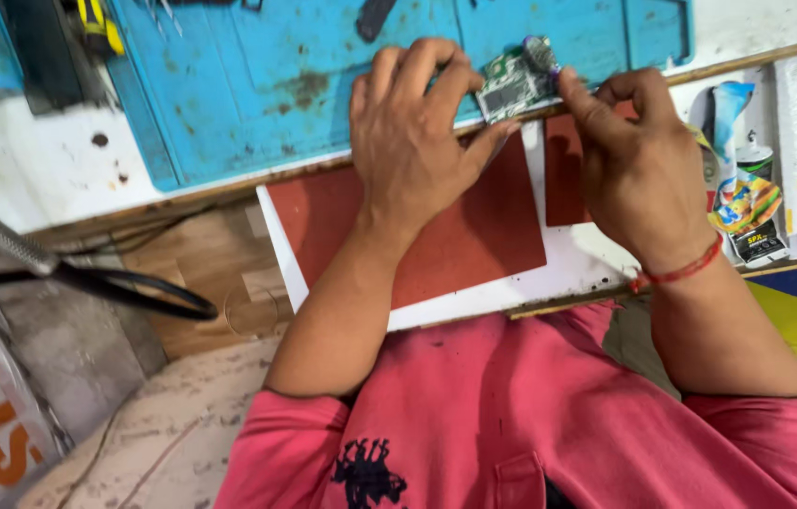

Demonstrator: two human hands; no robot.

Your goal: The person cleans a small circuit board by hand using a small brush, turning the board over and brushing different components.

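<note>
Small green circuit board (514, 85), tilted, above the blue mat's edge.

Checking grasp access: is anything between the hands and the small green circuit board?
Nothing visible. The left hand grips the green circuit board from its left side, thumb under its lower edge. The right hand touches its right end with a fingertip, by the round component. The board is held above the blue mat.

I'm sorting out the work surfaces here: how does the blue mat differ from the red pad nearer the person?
The blue mat is larger and stained with dark marks; the red pad is smaller and looks cleaner. The blue mat lies farther from the person, with tools at its far edge; the red pad lies under the left hand, on a white board. Both lie flat.
</note>
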